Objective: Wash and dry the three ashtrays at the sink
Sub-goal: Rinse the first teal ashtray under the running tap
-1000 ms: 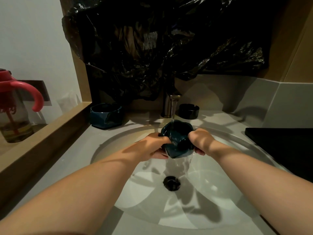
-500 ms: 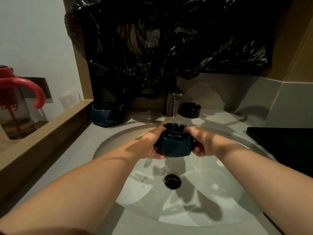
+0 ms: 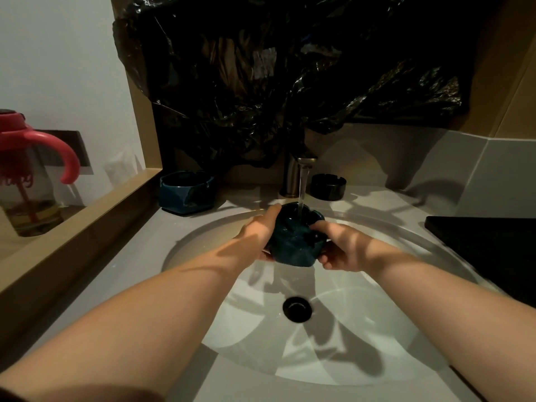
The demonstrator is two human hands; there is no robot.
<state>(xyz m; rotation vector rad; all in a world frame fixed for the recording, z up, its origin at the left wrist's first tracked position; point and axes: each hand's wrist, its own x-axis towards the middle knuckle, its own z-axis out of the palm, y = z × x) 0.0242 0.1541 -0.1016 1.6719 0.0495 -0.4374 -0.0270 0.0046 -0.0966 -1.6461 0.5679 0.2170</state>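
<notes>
The fingers (image 3: 324,258) of the right hand (image 3: 345,248) curl round the right side of a dark teal glazed ashtray (image 3: 293,245), with the thumb on its near rim. The left hand (image 3: 255,232) grips the opposite side, thumb up at the far rim and the other fingers tucked beneath. Both hands hold the ashtray in the air over the white oval sink basin (image 3: 377,329), its hollow open to the stream. A thin stream of water (image 3: 301,184) falls from the brushed metal faucet (image 3: 293,169) straight into that hollow. Below the ashtray, in the basin's floor, sits the round black drain (image 3: 297,309).

On the pale grey counter (image 3: 136,262) behind the basin, a second teal square ashtray (image 3: 187,191) stands left of the faucet. A round black ashtray (image 3: 327,185) stands just right of it. A flat black slab (image 3: 487,250) lies at the counter's right edge. Crumpled black plastic sheeting (image 3: 261,68) hangs over the wall above the faucet. To the left, beyond a wooden ledge (image 3: 87,210), stands a clear bottle with a red lid and handle (image 3: 29,181).
</notes>
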